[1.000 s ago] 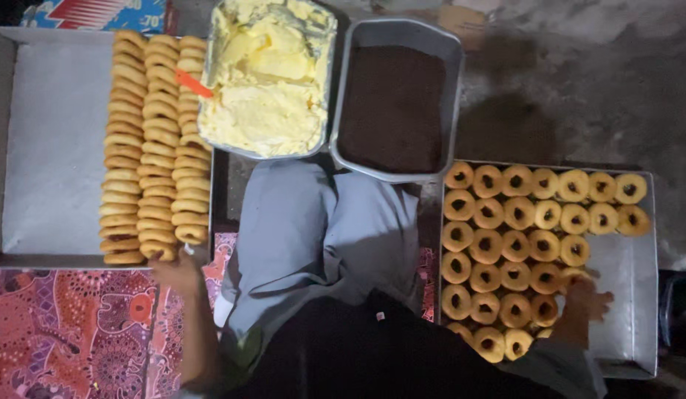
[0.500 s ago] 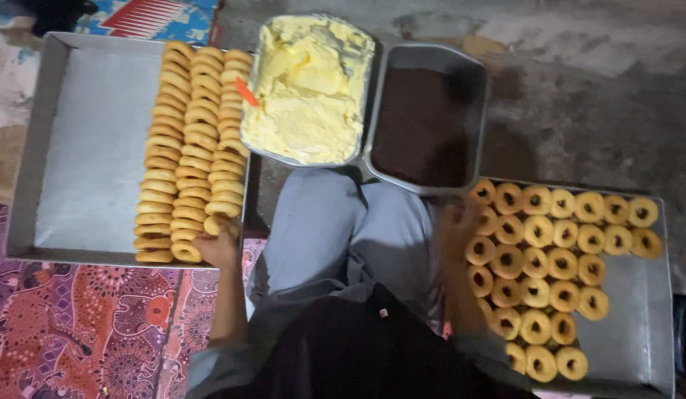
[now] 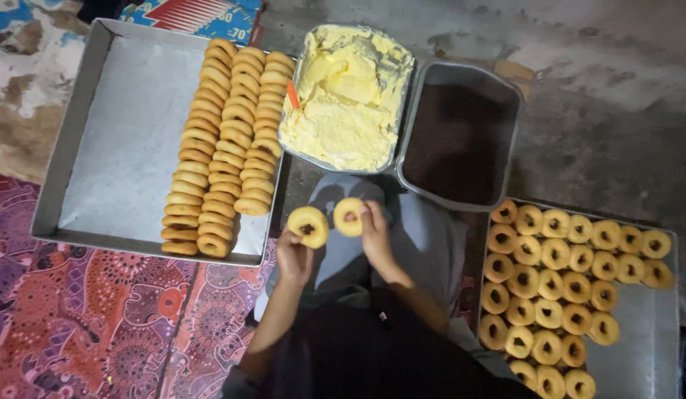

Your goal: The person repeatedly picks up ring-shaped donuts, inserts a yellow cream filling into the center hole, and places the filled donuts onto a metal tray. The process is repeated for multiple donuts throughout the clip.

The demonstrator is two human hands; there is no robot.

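Centre of the frame, your left hand (image 3: 293, 256) grips one ring pastry (image 3: 307, 225), your right hand (image 3: 375, 235) pinches a second ring pastry (image 3: 349, 216), both held over your lap, just below the butter tub (image 3: 348, 96) and dark-filling pan (image 3: 459, 139).

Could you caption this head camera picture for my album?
Left hand and right hand each hold a ring pastry above the lap, between two trays.

ring pastries (image 3: 225, 140): golden-brown, darker centres | cream (image 3: 347, 100): pale yellow | spatula handle (image 3: 292, 94): orange | filling (image 3: 457, 140): dark brown | 2 trays (image 3: 114, 148): dull grey metal | mat (image 3: 77, 325): purple-red with orange floral swirls | trousers (image 3: 424, 236): grey | top (image 3: 358, 355): black
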